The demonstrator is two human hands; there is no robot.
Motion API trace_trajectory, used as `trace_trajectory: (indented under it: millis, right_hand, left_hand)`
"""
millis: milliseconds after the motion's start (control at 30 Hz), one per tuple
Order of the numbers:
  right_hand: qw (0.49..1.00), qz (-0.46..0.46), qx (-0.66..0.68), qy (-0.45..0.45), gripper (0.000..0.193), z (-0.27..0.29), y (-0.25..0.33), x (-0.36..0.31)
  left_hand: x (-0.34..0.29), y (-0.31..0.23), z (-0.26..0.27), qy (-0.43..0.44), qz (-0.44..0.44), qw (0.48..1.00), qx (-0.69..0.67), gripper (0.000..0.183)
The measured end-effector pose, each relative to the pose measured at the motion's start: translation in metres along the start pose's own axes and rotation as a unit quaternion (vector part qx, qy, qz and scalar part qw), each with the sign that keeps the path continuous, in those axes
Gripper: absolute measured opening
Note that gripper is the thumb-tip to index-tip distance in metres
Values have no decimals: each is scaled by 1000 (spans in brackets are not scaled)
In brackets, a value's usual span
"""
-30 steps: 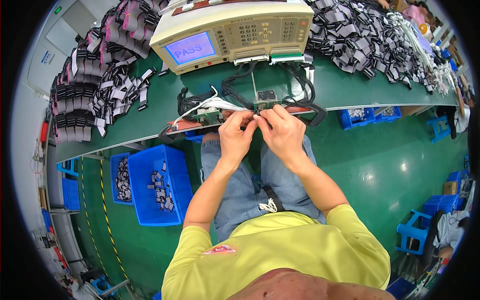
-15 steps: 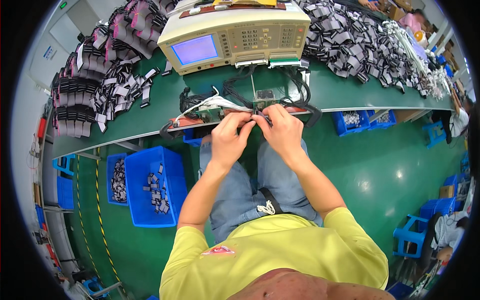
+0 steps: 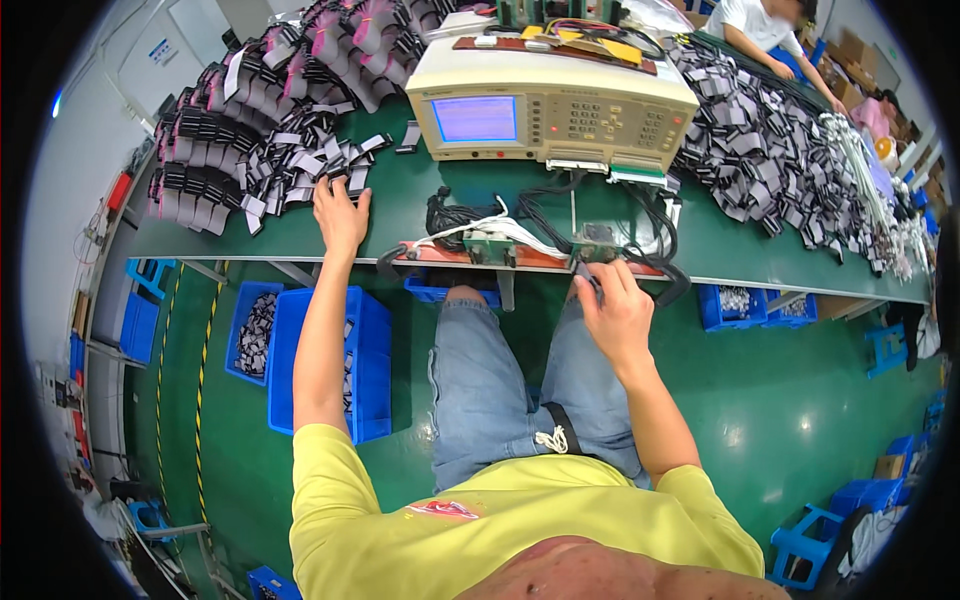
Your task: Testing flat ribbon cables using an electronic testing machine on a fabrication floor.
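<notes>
My left hand (image 3: pixel 341 215) reaches to the near edge of a loose heap of short grey ribbon cables (image 3: pixel 300 165) with black connectors. Its fingers are apart, and the fingertips touch the connectors there. At the table's front edge, my right hand (image 3: pixel 618 312) pinches a short ribbon cable (image 3: pixel 586 274), partly hidden by the fingers, just in front of a small green test fixture (image 3: pixel 597 240). Black and white wires run from this fixture and a second green board (image 3: pixel 490 248) beside it. Behind them stands a beige tester (image 3: pixel 555 105) with a lit screen.
Stacked ribbon cables (image 3: pixel 215 135) fill the far left, and a large heap of them (image 3: pixel 760 165) covers the right. Blue bins (image 3: pixel 370 370) stand on the floor at left, others (image 3: pixel 735 308) under the table at right. Another person (image 3: pixel 765 35) works at the back right.
My left hand has left the fixture and moved out to the loose ribbon cables at left. My right hand stays near the fixture with a ribbon cable. The view has shifted.
</notes>
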State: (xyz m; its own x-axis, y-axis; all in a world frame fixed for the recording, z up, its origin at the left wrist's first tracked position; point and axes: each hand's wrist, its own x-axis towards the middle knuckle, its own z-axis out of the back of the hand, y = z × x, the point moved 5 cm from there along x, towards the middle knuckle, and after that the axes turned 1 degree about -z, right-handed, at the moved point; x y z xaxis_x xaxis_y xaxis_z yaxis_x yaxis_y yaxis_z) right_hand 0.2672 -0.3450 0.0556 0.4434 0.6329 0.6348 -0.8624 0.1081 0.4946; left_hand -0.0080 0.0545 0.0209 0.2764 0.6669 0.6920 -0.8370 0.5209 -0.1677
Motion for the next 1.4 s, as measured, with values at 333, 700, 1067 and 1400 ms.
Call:
trace_trajectory:
  millis: [333,700,1067,1400]
  right_hand:
    - [1000,-17,-16,12,16,4,5,0]
    - [1000,-13,-14,19,19,3,8,1]
    - [1000,-19,11,20,18,-1,1,0]
    - [998,20,-42,40,19,8,6,8]
  left_hand:
    - [71,-71,-54,108,-92,988,58,75]
    - [76,-58,-94,230,-15,972,38,49]
    - [0,-72,-4,205,-247,927,-195,34]
    - [-23,-68,21,79,-214,940,-255,37]
